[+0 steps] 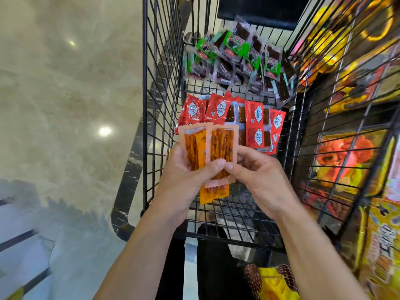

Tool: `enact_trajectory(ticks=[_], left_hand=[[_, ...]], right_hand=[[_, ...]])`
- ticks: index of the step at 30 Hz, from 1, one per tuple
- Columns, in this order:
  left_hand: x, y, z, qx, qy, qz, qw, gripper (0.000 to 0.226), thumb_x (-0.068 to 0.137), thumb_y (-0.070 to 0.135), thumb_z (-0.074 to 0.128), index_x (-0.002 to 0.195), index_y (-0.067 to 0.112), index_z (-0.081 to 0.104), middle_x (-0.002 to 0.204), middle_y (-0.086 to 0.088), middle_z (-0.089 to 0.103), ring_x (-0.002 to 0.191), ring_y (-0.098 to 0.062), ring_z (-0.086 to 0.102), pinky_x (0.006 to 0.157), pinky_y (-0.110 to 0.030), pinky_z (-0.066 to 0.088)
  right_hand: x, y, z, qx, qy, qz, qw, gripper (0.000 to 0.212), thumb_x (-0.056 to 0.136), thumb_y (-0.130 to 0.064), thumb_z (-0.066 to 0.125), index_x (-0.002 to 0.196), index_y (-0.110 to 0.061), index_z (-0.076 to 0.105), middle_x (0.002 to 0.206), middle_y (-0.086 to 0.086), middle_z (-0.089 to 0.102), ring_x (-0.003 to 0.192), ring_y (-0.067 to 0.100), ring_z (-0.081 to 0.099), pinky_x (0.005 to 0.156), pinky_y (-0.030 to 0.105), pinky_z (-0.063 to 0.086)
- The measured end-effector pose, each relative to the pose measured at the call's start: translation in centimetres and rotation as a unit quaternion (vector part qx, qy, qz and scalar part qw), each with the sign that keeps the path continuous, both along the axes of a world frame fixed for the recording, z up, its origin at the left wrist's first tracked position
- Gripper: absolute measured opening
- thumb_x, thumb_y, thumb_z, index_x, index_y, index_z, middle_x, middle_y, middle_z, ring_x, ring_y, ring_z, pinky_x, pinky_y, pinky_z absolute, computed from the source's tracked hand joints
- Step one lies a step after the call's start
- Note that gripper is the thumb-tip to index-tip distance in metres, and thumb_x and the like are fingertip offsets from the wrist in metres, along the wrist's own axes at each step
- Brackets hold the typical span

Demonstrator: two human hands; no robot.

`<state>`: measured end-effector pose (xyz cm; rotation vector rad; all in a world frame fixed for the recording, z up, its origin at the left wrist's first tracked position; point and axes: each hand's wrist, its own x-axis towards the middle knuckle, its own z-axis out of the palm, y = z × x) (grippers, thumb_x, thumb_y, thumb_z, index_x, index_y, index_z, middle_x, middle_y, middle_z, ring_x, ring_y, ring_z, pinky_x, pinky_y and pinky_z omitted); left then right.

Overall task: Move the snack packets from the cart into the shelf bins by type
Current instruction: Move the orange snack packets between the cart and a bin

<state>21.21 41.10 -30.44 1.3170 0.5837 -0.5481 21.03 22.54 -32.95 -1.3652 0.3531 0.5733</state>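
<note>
My left hand grips a fan of orange snack packets holding reddish sticks. My right hand pinches the lower edge of the same packets, thumb against my left thumb. Both hands hover over a black wire bin. One orange packet shows just below my hands; I cannot tell whether it lies in the bin or hangs from my grip. Red packets fill the middle wire bin just beyond my hands. Green and clear packets with dark contents are piled in the farthest bin.
Tall wire sides enclose the bins on the left. Large yellow and orange snack bags hang behind wire mesh on the right. A netted bag sits bottom centre. Polished marble floor spreads to the left.
</note>
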Motion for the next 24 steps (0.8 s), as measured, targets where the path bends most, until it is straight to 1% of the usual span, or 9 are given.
enact_trajectory(ticks=[5, 6, 8, 9, 11, 13, 15, 19, 24], left_hand=[[-0.1, 0.6, -0.9, 0.027, -0.013, 0.045, 0.999, 0.048, 0.085, 0.015, 0.087, 0.124, 0.034, 0.064, 0.118, 0.006, 0.078, 0.11, -0.013, 0.076, 0.088, -0.043, 0.065], [-0.2, 0.8, -1.1, 0.033, -0.013, 0.06, 0.998, 0.049, 0.086, 0.016, 0.086, 0.124, 0.035, 0.063, 0.118, 0.007, 0.078, 0.108, -0.012, 0.076, 0.083, -0.041, 0.066], [-0.2, 1.1, -1.5, 0.05, -0.009, 0.085, 0.995, 0.048, 0.087, 0.015, 0.085, 0.124, 0.035, 0.061, 0.116, 0.009, 0.079, 0.106, -0.011, 0.077, 0.081, -0.042, 0.067], [-0.3, 1.1, -1.7, 0.059, -0.004, 0.089, 0.994, 0.048, 0.088, 0.015, 0.084, 0.124, 0.036, 0.061, 0.116, 0.009, 0.079, 0.106, -0.011, 0.077, 0.082, -0.044, 0.067], [-0.4, 1.1, -1.9, 0.076, 0.004, 0.088, 0.993, 0.047, 0.09, 0.015, 0.082, 0.125, 0.037, 0.06, 0.116, 0.01, 0.078, 0.106, -0.01, 0.076, 0.084, -0.047, 0.066], [-0.6, 1.2, -2.2, 0.091, 0.001, 0.082, 0.992, 0.045, 0.091, 0.015, 0.081, 0.123, 0.039, 0.06, 0.115, 0.011, 0.078, 0.105, -0.008, 0.076, 0.087, -0.048, 0.065], [-0.7, 1.2, -2.3, 0.099, -0.003, 0.075, 0.992, 0.044, 0.091, 0.014, 0.081, 0.12, 0.041, 0.06, 0.115, 0.012, 0.078, 0.106, -0.008, 0.076, 0.089, -0.048, 0.064], [-0.5, 1.1, -2.4, 0.101, 0.004, 0.08, 0.992, 0.046, 0.091, 0.017, 0.081, 0.118, 0.048, 0.06, 0.117, 0.013, 0.077, 0.107, -0.006, 0.075, 0.089, -0.049, 0.064], [-0.4, 1.2, -2.5, 0.109, 0.011, 0.077, 0.991, 0.047, 0.091, 0.021, 0.081, 0.115, 0.054, 0.059, 0.117, 0.015, 0.077, 0.105, -0.004, 0.075, 0.088, -0.049, 0.064]], right_hand=[[0.5, -0.6, -0.5, -0.096, -0.023, 0.016, 0.995, 0.041, 0.081, -0.05, 0.081, 0.121, -0.042, 0.074, 0.11, -0.005, 0.076, 0.102, 0.024, 0.072, 0.087, 0.044, 0.061], [0.6, -1.2, -1.3, -0.121, -0.004, -0.006, 0.993, 0.04, 0.08, -0.051, 0.081, 0.118, -0.042, 0.075, 0.106, -0.007, 0.076, 0.095, 0.019, 0.074, 0.084, 0.04, 0.062], [0.8, -2.3, -3.8, -0.187, 0.052, -0.04, 0.98, 0.028, 0.085, -0.039, 0.082, 0.112, -0.036, 0.077, 0.1, -0.008, 0.077, 0.087, 0.012, 0.074, 0.086, 0.04, 0.063], [0.7, -2.5, -5.3, -0.228, 0.085, -0.028, 0.969, 0.028, 0.088, -0.03, 0.081, 0.115, -0.031, 0.076, 0.102, -0.008, 0.077, 0.09, 0.012, 0.073, 0.093, 0.042, 0.061], [0.4, -2.1, -7.7, -0.307, 0.129, 0.06, 0.941, 0.044, 0.091, -0.024, 0.079, 0.133, -0.02, 0.066, 0.126, -0.003, 0.071, 0.109, 0.014, 0.066, 0.105, 0.039, 0.052], [0.0, -1.3, -9.7, -0.348, 0.132, 0.153, 0.915, 0.055, 0.092, -0.027, 0.077, 0.142, -0.018, 0.058, 0.142, 0.003, 0.061, 0.12, 0.018, 0.06, 0.105, 0.037, 0.047], [-0.3, -0.7, -11.2, -0.359, 0.124, 0.191, 0.905, 0.062, 0.091, -0.033, 0.079, 0.146, -0.018, 0.053, 0.147, 0.009, 0.054, 0.126, 0.025, 0.056, 0.107, 0.041, 0.046], [0.0, 0.2, -12.9, -0.346, 0.158, 0.159, 0.911, 0.087, 0.088, -0.041, 0.081, 0.159, -0.021, 0.035, 0.145, 0.008, 0.037, 0.14, 0.03, 0.042, 0.119, 0.049, 0.038], [0.3, 0.7, -14.0, -0.365, 0.134, 0.16, 0.907, 0.07, 0.089, -0.041, 0.08, 0.15, -0.033, 0.049, 0.121, -0.001, 0.033, 0.132, 0.028, 0.04, 0.119, 0.047, 0.036]])
